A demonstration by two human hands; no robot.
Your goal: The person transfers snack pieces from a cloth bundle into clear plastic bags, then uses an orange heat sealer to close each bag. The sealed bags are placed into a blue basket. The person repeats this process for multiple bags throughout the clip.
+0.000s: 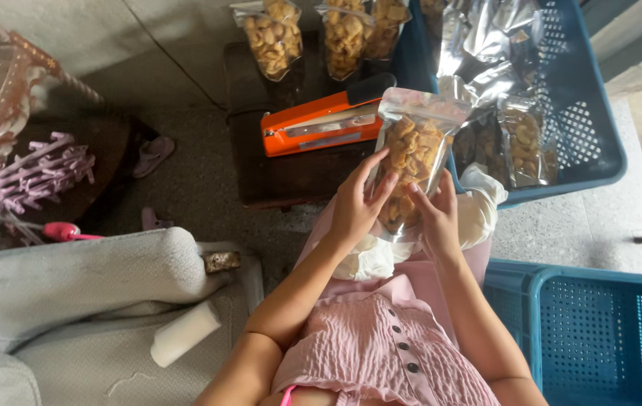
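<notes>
A seated person in a pink dress grips a clear pouch of fried snacks [411, 154] with both hands, upright above the lap. The left hand [356, 203] clasps the pouch's left edge, fingers curled onto its front; the right hand [433, 214] closes around its lower right side. Just behind the pouch, an orange heat sealer [313, 128] lies on a dark low table [283, 177], with three filled pouches [272, 37] standing at the table's far end. A blue crate [584, 135] to the right holds silver bags and more packed snacks. Another blue crate [599, 331] sits beside the person's right arm.
</notes>
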